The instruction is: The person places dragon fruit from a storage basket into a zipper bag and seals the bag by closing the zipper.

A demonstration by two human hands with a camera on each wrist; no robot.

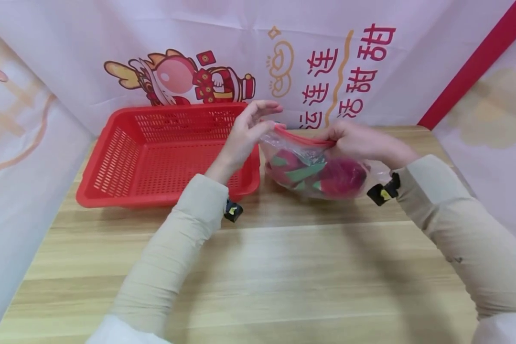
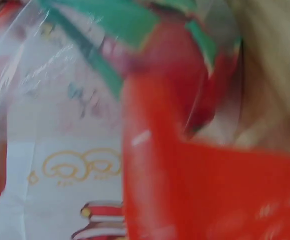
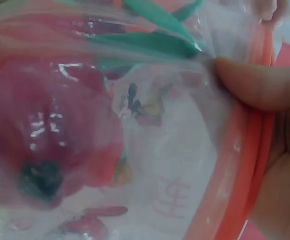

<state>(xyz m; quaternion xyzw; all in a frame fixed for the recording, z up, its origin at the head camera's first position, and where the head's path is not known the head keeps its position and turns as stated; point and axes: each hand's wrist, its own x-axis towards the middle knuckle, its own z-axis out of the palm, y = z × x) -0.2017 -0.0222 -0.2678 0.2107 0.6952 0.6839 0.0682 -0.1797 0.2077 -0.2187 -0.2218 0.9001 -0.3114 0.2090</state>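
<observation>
A clear zip bag (image 1: 307, 155) with a red zip strip (image 1: 303, 138) hangs low over the table, just right of the red basket. Dragon fruit (image 1: 341, 177), red with green scales, fills its lower part. My right hand (image 1: 354, 138) pinches the strip near its right end; in the right wrist view the thumb (image 3: 257, 85) presses on the plastic beside the strip. At the strip's left end, my left hand (image 1: 245, 136) holds the bag's corner between thumb and fingers. The left wrist view is blurred and shows little of that hand.
A red perforated basket (image 1: 165, 199) stands left of the bag, under my left forearm. Both rest on a wooden table (image 1: 275, 272). Behind it hangs a white printed cloth (image 1: 301, 62), with more cloth on both sides.
</observation>
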